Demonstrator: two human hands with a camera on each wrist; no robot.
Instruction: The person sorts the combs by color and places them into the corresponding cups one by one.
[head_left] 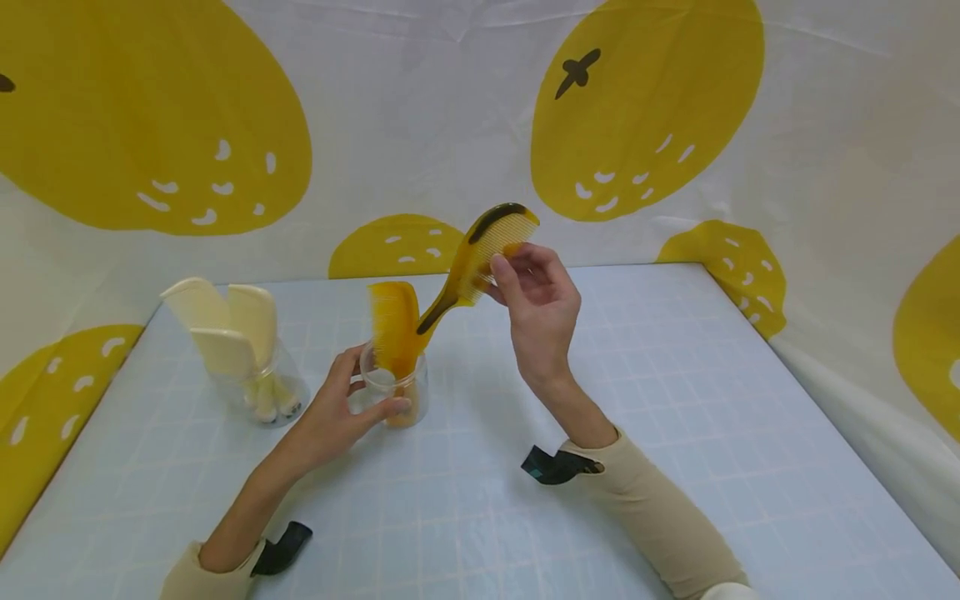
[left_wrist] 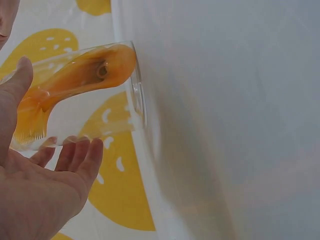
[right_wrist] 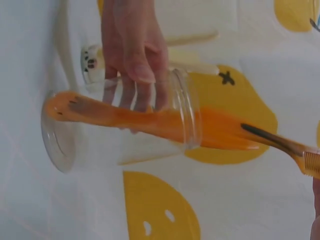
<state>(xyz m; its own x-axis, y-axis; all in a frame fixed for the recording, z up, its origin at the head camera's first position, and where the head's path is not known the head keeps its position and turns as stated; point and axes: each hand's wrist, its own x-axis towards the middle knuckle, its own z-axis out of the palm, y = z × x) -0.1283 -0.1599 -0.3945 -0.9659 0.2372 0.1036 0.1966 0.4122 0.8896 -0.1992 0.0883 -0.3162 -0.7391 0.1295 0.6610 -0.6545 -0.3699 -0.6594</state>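
Note:
My left hand [head_left: 337,429] holds a clear jar [head_left: 420,400] upright on the table, with its thumb at the near side. An orange comb [head_left: 397,321] stands in the jar, head up; its rounded handle end [right_wrist: 65,106] shows low inside in the right wrist view. With fingertips and thumb, my right hand [head_left: 546,304] pinches the toothed head of a second comb [head_left: 491,233], amber with dark patches. That comb slants, head up to the right, its handle [right_wrist: 270,140] pointing down at the jar's mouth. The first comb partly hides the handle's tip in the head view.
To the left stands another clear jar [head_left: 288,367] with several cream, broad-headed pieces [head_left: 255,321], handles down. A pale blue checked cloth [head_left: 465,517] covers the table. Behind it hangs a white curtain [head_left: 420,108] with yellow fruit prints.

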